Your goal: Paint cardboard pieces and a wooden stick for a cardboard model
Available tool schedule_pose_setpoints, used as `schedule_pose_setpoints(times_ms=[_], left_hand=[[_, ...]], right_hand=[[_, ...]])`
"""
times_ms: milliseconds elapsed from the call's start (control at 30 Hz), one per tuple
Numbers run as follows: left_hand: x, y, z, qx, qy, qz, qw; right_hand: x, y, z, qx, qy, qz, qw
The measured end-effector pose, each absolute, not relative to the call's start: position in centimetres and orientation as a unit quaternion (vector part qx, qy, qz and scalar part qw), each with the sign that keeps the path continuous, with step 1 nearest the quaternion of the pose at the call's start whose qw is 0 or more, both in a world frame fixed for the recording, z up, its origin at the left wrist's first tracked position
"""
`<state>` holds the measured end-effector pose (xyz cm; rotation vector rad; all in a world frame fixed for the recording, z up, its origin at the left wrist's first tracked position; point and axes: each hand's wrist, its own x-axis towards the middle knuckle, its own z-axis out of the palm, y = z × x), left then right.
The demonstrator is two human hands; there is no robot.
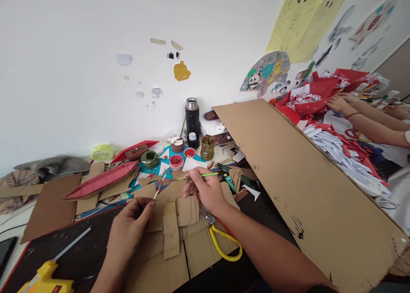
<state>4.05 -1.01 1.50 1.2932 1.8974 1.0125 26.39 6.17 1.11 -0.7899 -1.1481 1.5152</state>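
Between the thumb and fingers of my left hand (pixel 130 224) is a thin wooden stick (pixel 156 193), its upper end reddish. My right hand (pixel 206 191) pinches a paintbrush (pixel 209 174) with a green handle, and its bristles point left, at or very near the top of the stick. Below both hands lie several cut cardboard pieces (pixel 171 237). Scissors (pixel 228 252) with yellow handles rest on them beside my right forearm. Beyond the hands stand a jar of red paint (pixel 177 162) and a jar of dark green paint (pixel 150 159).
A large cardboard panel (pixel 297 182) slants along the right, with another person's hands (pixel 341 104) among red and white paper beyond it. A yellow glue gun (pixel 46 280) lies front left. A black thermos (pixel 192 120) stands by the wall. A red boat-shaped piece (pixel 104 181) rests on cardboard at left.
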Motion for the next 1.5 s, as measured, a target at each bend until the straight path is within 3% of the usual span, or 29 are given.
schedule_pose_setpoints(times_ms=[167, 467, 700, 1167, 1500], left_hand=[[4.1, -1.1, 1.5, 0.491, 0.716, 0.390, 0.306], [4.1, -0.9, 1.5, 0.473, 0.725, 0.396, 0.308], [4.2, -1.0, 1.8, 0.477, 0.732, 0.381, 0.302], [3.9, -1.0, 1.7, 0.502, 0.729, 0.368, 0.285], [4.2, -1.1, 2.1, 0.480, 0.728, 0.377, 0.311]], right_hand=[[26.9, 6.8, 1.3, -0.353, -0.456, 0.606, 0.548], [26.2, 5.4, 1.1, -0.314, -0.487, 0.644, 0.500], [26.8, 6.4, 1.5, -0.359, -0.446, 0.607, 0.551], [26.8, 5.7, 1.6, -0.342, -0.455, 0.605, 0.556], [26.1, 5.0, 1.2, -0.317, -0.482, 0.640, 0.508]])
